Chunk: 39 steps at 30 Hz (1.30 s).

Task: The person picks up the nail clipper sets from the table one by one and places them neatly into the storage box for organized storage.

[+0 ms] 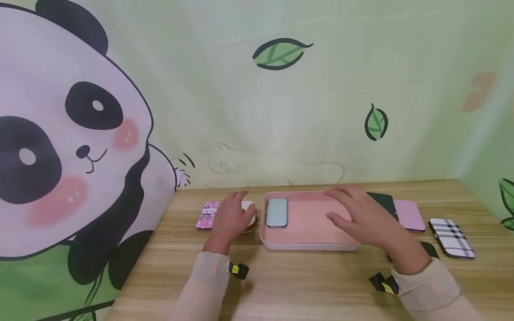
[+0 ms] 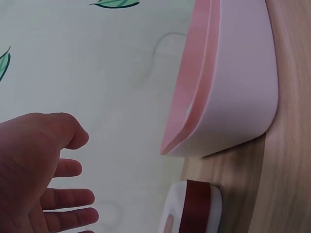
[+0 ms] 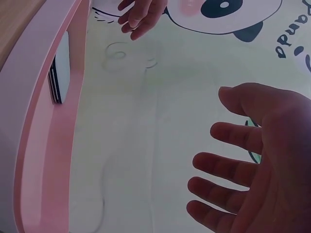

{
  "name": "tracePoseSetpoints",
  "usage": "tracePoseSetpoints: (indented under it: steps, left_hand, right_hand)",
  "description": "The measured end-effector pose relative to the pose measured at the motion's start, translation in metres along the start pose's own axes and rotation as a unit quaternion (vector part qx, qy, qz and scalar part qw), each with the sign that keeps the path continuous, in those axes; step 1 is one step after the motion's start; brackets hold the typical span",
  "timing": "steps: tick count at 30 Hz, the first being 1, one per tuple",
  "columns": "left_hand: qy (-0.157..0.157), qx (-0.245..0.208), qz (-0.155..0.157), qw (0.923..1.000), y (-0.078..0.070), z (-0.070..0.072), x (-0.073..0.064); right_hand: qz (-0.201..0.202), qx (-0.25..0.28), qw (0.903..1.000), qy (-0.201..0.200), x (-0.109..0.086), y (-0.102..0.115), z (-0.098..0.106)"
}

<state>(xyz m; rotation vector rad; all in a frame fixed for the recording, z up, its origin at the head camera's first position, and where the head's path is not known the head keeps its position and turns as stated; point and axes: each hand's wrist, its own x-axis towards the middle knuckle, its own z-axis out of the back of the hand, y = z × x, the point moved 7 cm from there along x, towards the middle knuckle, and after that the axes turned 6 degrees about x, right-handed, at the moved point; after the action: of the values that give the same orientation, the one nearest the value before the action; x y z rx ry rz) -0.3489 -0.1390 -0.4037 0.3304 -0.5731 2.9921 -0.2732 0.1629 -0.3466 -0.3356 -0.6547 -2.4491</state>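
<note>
Head view shows us a shallow, pink rectangular tray with a pale outer wall (image 1: 309,218) on a wood-grain table (image 1: 305,285), and, lying flat in its left end, a slim, pale blue case with rounded corners (image 1: 277,213). Our left hand (image 1: 232,214) hovers left of the tray, thumb apart from loosely extended fingers, holding nothing; nearest it are a white, rounded case with a brown band (image 2: 196,208) and a pink cat-print case (image 1: 206,216). Our right hand (image 1: 365,216) hovers at the tray's right end, fingers spread, gripping nothing. Farther right lie a dark green flat case (image 1: 384,203), a plain pink case (image 1: 409,215) and a black-and-white plaid case (image 1: 451,238).

We judge the pale blue case light and stiff, its smooth face likely to slip under a fingertip. Right wrist view shows its dark, layered edge, so we would pinch it across the two long sides; the tray's left wall leaves little finger room there. The tray looks rigid yet light; we would hold it by both short end walls.
</note>
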Motion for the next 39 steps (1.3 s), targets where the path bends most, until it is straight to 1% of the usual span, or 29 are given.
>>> tracePoseSetpoints:
  steps: [3, 8, 16, 22, 26, 30, 33, 39]
  left_hand:
    - [0.002, 0.005, 0.001, 1.0000, 0.003, -0.002, 0.002]
    - [0.017, 0.013, 0.010, 0.9997, 0.009, -0.007, 0.002]
    - [0.033, 0.022, 0.018, 0.9991, 0.020, -0.016, 0.005]
    - [0.053, 0.015, 0.038, 0.9978, 0.029, -0.023, 0.006]
    - [0.064, 0.010, 0.046, 0.9968, 0.033, -0.028, 0.007]
    - [0.080, 0.016, 0.058, 0.9950, 0.038, -0.034, 0.008]
    - [0.086, 0.024, 0.058, 0.9943, 0.040, -0.037, 0.009]
    - [0.083, 0.044, 0.043, 0.9946, 0.041, -0.040, 0.011]
  right_hand:
    - [0.000, 0.002, 1.0000, 0.003, 0.000, 0.003, -0.002]
    - [0.003, 0.004, 1.0000, 0.007, 0.000, 0.006, -0.006]
    - [0.010, -0.001, 0.9998, 0.016, 0.001, 0.010, -0.013]
    - [0.029, -0.009, 0.9993, 0.022, 0.003, 0.013, -0.021]
    - [0.037, -0.009, 0.9992, 0.013, 0.002, 0.015, -0.021]
    - [0.039, -0.008, 0.9991, 0.012, 0.002, 0.015, -0.020]
    - [0.033, -0.009, 0.9993, 0.017, 0.002, 0.015, -0.020]
    - [0.023, -0.010, 0.9994, 0.024, 0.001, 0.014, -0.021]
